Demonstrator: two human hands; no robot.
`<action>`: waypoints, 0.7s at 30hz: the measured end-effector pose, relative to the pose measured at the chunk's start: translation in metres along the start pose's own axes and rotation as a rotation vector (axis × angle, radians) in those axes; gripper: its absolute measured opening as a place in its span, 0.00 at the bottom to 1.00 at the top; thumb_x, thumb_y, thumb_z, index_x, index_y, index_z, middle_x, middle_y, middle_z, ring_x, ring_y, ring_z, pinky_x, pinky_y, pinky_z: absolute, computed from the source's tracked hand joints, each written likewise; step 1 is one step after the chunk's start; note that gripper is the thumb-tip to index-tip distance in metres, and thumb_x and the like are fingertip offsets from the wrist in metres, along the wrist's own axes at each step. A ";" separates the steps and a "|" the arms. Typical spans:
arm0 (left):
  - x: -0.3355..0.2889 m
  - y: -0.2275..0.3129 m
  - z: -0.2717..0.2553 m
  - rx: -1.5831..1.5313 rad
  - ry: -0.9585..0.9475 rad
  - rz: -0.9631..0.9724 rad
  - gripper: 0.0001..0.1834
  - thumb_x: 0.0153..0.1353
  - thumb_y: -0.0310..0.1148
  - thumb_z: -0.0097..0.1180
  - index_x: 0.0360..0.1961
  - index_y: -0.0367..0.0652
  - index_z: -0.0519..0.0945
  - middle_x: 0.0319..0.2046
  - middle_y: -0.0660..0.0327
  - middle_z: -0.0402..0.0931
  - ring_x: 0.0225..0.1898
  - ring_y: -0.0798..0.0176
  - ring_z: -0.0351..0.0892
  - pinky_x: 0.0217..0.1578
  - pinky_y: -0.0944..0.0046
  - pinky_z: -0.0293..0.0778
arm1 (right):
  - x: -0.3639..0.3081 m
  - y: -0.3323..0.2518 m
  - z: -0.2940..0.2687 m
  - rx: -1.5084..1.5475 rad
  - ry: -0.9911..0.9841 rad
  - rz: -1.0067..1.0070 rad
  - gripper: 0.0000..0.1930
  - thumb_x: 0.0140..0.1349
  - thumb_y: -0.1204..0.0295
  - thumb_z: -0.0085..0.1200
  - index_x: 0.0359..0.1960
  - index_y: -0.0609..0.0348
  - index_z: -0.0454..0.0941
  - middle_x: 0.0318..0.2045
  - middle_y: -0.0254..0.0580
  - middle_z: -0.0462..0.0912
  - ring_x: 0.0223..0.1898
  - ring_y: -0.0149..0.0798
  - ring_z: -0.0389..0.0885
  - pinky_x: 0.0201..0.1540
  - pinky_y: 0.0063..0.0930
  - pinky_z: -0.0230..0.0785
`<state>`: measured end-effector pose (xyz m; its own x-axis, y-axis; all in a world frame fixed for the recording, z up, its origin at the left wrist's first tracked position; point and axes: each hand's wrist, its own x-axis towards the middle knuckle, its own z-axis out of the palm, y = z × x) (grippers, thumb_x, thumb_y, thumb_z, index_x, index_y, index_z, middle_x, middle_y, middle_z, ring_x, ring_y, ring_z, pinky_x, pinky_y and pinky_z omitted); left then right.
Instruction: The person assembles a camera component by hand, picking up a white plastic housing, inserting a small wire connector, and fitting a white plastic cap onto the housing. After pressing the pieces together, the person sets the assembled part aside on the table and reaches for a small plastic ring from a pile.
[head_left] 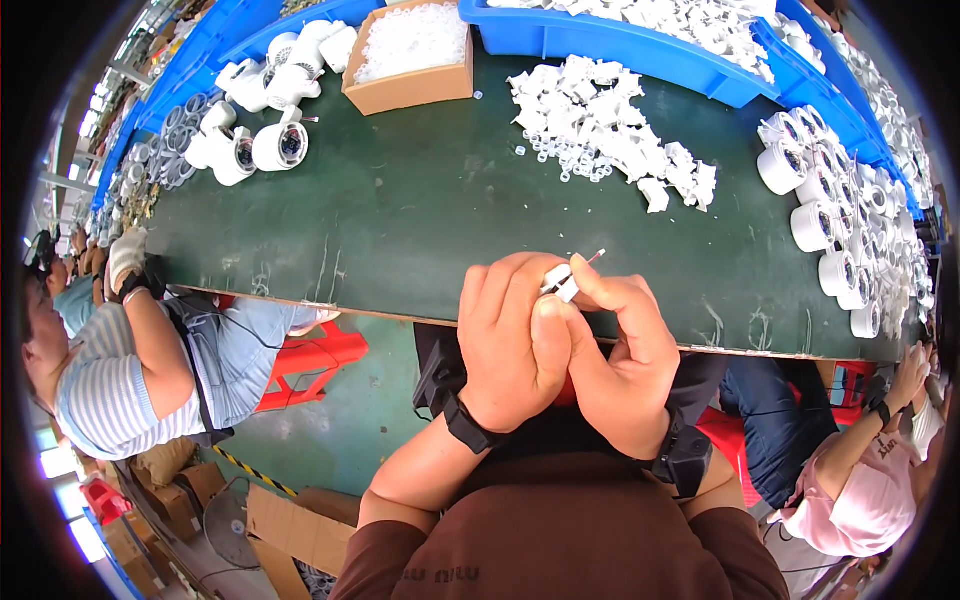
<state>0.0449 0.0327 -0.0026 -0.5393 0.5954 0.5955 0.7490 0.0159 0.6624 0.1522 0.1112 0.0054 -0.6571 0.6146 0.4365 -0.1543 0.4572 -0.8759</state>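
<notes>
Green and scuffed, the worktable (400, 210) stretches across in front of me in the head view, its near edge just beyond my wrists. Along its far side stand blue bins (560, 36) heaped with white parts, and beside them an open cardboard box (420, 91) full of small clear pieces (415, 42).

Close to the near edge, I hold one small white piece (561, 284) with dark in its middle. It sits right at my fingertips, between both hands, not down in either palm. My left hand (513, 335) has its fingers curled over, thumb and forefinger closed on the piece from its left. My right hand (626, 350) pinches it from the right, forefinger bent over the top and thumb pressed in close by the other thumb. A short thin wire (597, 257) sticks up just beside the right forefinger; I can't tell whether it is joined to the piece.

Beyond my hands, well apart from them, lies a loose pile of white plastic parts (600, 120), with little clear rings (570, 165) scattered at its lower edge. Round white housings (838, 230) crowd the right end of the table, and more white housings (262, 150) lie at the left, next to grey rings (180, 135). A person in a striped shirt (110, 375) sits to my left, near a red stool (318, 358).
</notes>
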 end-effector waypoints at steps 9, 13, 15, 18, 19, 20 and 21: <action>-0.001 0.000 -0.002 0.017 -0.013 -0.002 0.15 0.71 0.37 0.46 0.46 0.39 0.81 0.43 0.55 0.80 0.38 0.51 0.74 0.42 0.54 0.69 | 0.004 0.001 -0.006 0.097 -0.072 0.088 0.23 0.62 0.90 0.59 0.60 0.66 0.77 0.46 0.40 0.81 0.48 0.32 0.81 0.56 0.27 0.72; -0.001 -0.001 0.000 -0.027 0.019 0.003 0.15 0.71 0.37 0.46 0.46 0.38 0.80 0.43 0.54 0.80 0.39 0.50 0.74 0.42 0.54 0.69 | -0.001 0.005 0.000 0.120 -0.030 0.105 0.23 0.63 0.89 0.59 0.60 0.66 0.76 0.46 0.39 0.80 0.49 0.32 0.81 0.57 0.28 0.72; -0.002 -0.002 0.000 -0.063 0.021 -0.004 0.15 0.71 0.37 0.46 0.46 0.38 0.80 0.43 0.54 0.80 0.39 0.50 0.74 0.42 0.54 0.69 | -0.003 0.005 0.001 0.143 -0.009 0.102 0.22 0.64 0.89 0.59 0.59 0.65 0.76 0.46 0.38 0.80 0.50 0.31 0.81 0.57 0.28 0.72; -0.001 -0.002 0.000 -0.064 0.008 -0.004 0.15 0.71 0.36 0.45 0.45 0.37 0.80 0.43 0.54 0.80 0.39 0.50 0.74 0.42 0.54 0.68 | -0.005 0.005 0.002 0.165 0.008 0.101 0.22 0.64 0.89 0.59 0.59 0.65 0.76 0.46 0.38 0.80 0.49 0.31 0.81 0.57 0.28 0.72; -0.001 -0.002 -0.001 -0.062 0.005 0.002 0.15 0.71 0.35 0.46 0.45 0.37 0.80 0.43 0.53 0.80 0.38 0.50 0.74 0.42 0.54 0.68 | -0.005 0.005 0.002 0.165 0.008 0.102 0.22 0.64 0.89 0.59 0.59 0.65 0.76 0.46 0.38 0.80 0.49 0.31 0.81 0.57 0.28 0.72; -0.001 -0.001 -0.001 -0.060 0.001 0.008 0.14 0.70 0.35 0.46 0.45 0.37 0.80 0.42 0.53 0.80 0.38 0.50 0.74 0.41 0.54 0.68 | -0.004 0.005 0.001 0.168 0.007 0.104 0.22 0.64 0.89 0.59 0.59 0.65 0.76 0.46 0.38 0.80 0.49 0.31 0.81 0.57 0.28 0.72; -0.001 -0.001 -0.001 -0.060 0.001 0.007 0.14 0.70 0.35 0.46 0.45 0.37 0.80 0.42 0.53 0.80 0.38 0.50 0.74 0.41 0.54 0.68 | -0.004 0.004 0.001 0.172 0.007 0.105 0.22 0.63 0.89 0.59 0.59 0.65 0.76 0.45 0.38 0.80 0.49 0.31 0.81 0.57 0.28 0.72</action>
<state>0.0441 0.0312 -0.0031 -0.5347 0.5948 0.6003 0.7280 -0.0365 0.6846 0.1536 0.1102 -0.0003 -0.6710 0.6581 0.3415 -0.2091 0.2739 -0.9387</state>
